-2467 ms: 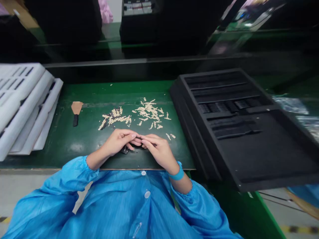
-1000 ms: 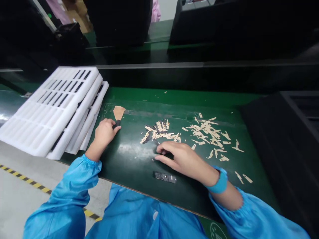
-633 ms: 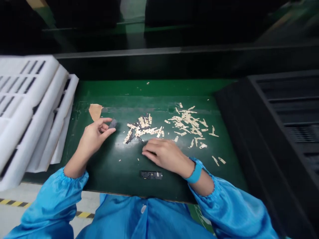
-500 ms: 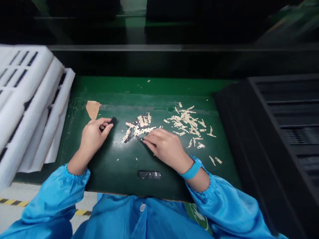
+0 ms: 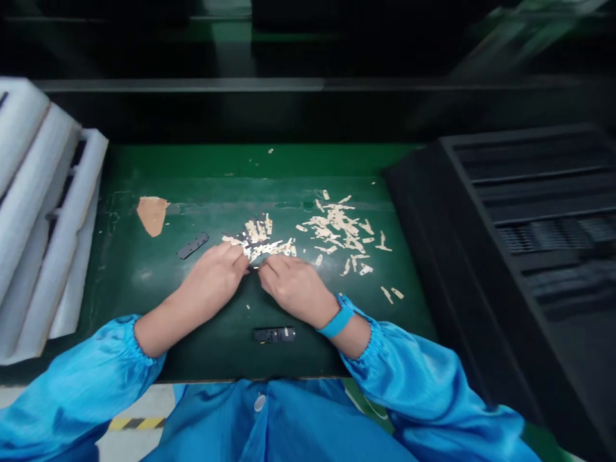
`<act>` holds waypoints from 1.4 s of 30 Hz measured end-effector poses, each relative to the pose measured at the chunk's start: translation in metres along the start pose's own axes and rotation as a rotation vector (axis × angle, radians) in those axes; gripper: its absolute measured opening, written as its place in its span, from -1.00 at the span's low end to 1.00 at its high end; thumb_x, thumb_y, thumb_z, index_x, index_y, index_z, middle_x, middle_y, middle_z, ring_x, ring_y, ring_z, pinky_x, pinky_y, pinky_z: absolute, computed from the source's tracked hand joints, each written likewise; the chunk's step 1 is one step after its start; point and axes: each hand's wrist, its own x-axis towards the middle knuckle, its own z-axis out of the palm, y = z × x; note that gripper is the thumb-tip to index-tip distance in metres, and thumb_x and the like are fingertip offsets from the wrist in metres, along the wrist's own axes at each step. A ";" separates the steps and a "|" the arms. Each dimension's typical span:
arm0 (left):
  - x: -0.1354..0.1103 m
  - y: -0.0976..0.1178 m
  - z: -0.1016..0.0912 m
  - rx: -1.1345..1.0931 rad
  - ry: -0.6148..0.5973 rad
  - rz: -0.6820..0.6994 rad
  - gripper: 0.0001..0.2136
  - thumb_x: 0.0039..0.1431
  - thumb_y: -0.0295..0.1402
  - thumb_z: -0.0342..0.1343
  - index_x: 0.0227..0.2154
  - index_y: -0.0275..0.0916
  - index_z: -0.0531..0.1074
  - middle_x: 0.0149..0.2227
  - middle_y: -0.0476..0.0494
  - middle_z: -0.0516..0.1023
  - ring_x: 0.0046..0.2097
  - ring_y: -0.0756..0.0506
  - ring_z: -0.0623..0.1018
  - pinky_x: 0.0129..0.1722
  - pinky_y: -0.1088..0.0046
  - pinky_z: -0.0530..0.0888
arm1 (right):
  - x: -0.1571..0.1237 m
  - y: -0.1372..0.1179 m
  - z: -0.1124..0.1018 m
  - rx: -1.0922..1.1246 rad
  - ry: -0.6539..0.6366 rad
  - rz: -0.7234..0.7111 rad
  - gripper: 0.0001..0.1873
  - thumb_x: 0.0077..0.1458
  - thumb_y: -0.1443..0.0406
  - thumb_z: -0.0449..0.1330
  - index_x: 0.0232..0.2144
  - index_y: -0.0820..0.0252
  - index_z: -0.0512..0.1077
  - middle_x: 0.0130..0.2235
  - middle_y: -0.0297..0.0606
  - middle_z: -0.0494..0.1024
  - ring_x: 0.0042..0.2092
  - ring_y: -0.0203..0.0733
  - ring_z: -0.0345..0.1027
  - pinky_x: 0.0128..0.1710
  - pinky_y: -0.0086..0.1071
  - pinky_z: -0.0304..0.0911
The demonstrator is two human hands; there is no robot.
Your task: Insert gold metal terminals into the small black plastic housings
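Note:
My left hand [image 5: 216, 277] and my right hand [image 5: 294, 287] meet over the middle of the table, fingers closed in a pinch. Between the fingertips shows a small dark strip [image 5: 255, 267] with a pale spot, mostly hidden. Just beyond the hands lies a pile of small cream-and-black strips [image 5: 258, 232]. Left of the pile, a flat black plastic part [image 5: 192, 245] rests at a slant on the table. Closer to my body lies a black module [image 5: 274, 335] with small fittings on its face.
Loose cream-coloured strips [image 5: 339, 224] are scattered over the right half of the green table [image 5: 144, 289]. A tan scrap [image 5: 153, 215] lies at the back left. White foam trays [image 5: 62, 224] are stacked at the left edge; black trays [image 5: 433, 212] stand at the right.
My left hand has let go of the black plastic part, which now lies on the table, and has moved right to meet my right hand. The whole view has shifted slightly.

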 end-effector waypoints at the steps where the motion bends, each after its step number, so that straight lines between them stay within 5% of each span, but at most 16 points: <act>1: 0.001 -0.002 0.002 0.026 0.000 0.021 -0.75 0.45 -0.43 -0.07 -0.25 -0.34 0.50 -0.26 -0.27 0.52 -0.19 -0.25 0.47 -0.14 0.18 0.46 | 0.000 0.000 0.001 0.001 0.005 0.008 -0.73 0.39 0.40 0.06 -0.35 0.27 0.48 -0.34 -0.16 0.48 -0.29 -0.13 0.33 -0.31 -0.24 0.20; 7: -0.005 -0.005 0.009 0.120 0.041 0.052 -0.75 0.44 -0.47 -0.10 -0.29 -0.32 0.47 -0.28 -0.28 0.48 -0.20 -0.26 0.47 -0.16 0.20 0.48 | 0.003 -0.010 -0.002 0.086 0.006 0.057 -0.79 0.40 0.36 0.10 -0.04 0.34 0.49 -0.19 -0.11 0.53 -0.15 -0.07 0.36 -0.19 -0.20 0.27; 12: -0.011 -0.001 0.003 0.138 0.075 -0.002 -0.81 0.43 -0.41 -0.04 -0.25 -0.28 0.47 -0.26 -0.27 0.51 -0.19 -0.27 0.51 -0.20 0.22 0.51 | 0.008 -0.011 -0.005 0.025 -0.058 -0.039 -0.74 0.41 0.40 0.03 -0.22 0.31 0.52 -0.24 -0.13 0.50 -0.16 -0.06 0.32 -0.19 -0.19 0.26; 19: -0.007 0.004 -0.003 0.038 -0.037 -0.117 -0.79 0.39 -0.44 -0.06 -0.34 -0.24 0.44 -0.32 -0.22 0.51 -0.21 -0.25 0.54 -0.21 0.24 0.52 | 0.007 -0.001 -0.002 0.137 -0.006 -0.017 -0.78 0.41 0.36 0.05 -0.23 0.25 0.49 -0.22 -0.15 0.51 -0.15 -0.09 0.33 -0.15 -0.21 0.28; 23: 0.001 0.002 -0.017 -0.243 -0.092 -0.241 -0.82 0.33 -0.32 0.00 -0.38 -0.20 0.41 -0.35 -0.14 0.51 -0.28 -0.18 0.54 -0.29 0.32 0.47 | 0.003 0.002 -0.008 0.190 0.082 -0.002 -0.78 0.42 0.31 0.07 -0.02 0.25 0.47 -0.09 -0.10 0.56 -0.05 -0.05 0.37 -0.07 -0.17 0.27; 28: 0.022 0.002 -0.036 -0.921 -0.227 -0.328 -0.65 0.31 -0.04 0.05 -0.42 -0.21 0.45 -0.48 -0.01 0.47 -0.45 -0.04 0.44 -0.48 0.48 0.35 | -0.007 0.010 -0.023 0.115 0.159 0.021 -0.66 0.45 0.38 -0.04 -0.08 0.27 0.55 -0.13 -0.09 0.65 -0.14 -0.08 0.44 -0.13 -0.17 0.28; 31: 0.043 0.010 -0.033 -1.121 -0.024 -0.408 -0.65 0.29 -0.02 0.09 -0.31 -0.23 0.50 -0.44 -0.03 0.51 -0.48 0.00 0.44 -0.52 0.51 0.36 | -0.011 0.026 -0.028 0.344 0.323 0.254 -0.71 0.42 0.35 0.05 -0.05 0.16 0.58 -0.05 -0.14 0.66 -0.04 -0.10 0.50 0.00 -0.17 0.35; 34: 0.064 0.026 -0.021 -1.305 0.146 -0.386 -0.63 0.23 -0.06 0.20 -0.07 -0.24 0.53 -0.20 -0.16 0.65 -0.35 -0.05 0.58 -0.41 0.45 0.54 | -0.012 0.045 -0.028 0.742 0.430 0.472 -0.75 0.38 0.29 0.13 -0.11 0.09 0.62 0.02 -0.15 0.62 0.08 -0.12 0.48 0.08 -0.19 0.41; 37: 0.078 0.040 -0.006 -1.578 0.142 -0.375 -0.57 0.09 -0.12 0.35 -0.04 -0.26 0.55 -0.08 -0.23 0.67 -0.10 -0.16 0.66 -0.17 0.32 0.65 | -0.011 0.055 -0.025 0.983 0.439 0.535 -0.74 0.36 0.21 0.15 -0.11 0.10 0.64 0.06 -0.13 0.58 0.11 -0.12 0.46 0.12 -0.18 0.42; 42: 0.079 0.042 0.005 -1.767 0.127 -0.615 -0.64 -0.03 -0.18 0.46 -0.23 -0.32 0.63 -0.33 -0.19 0.72 -0.27 -0.12 0.70 -0.21 0.35 0.67 | -0.011 0.056 -0.021 0.899 0.452 0.509 -0.74 0.35 0.24 0.16 -0.03 0.10 0.61 -0.03 -0.15 0.60 0.04 -0.14 0.48 0.04 -0.22 0.45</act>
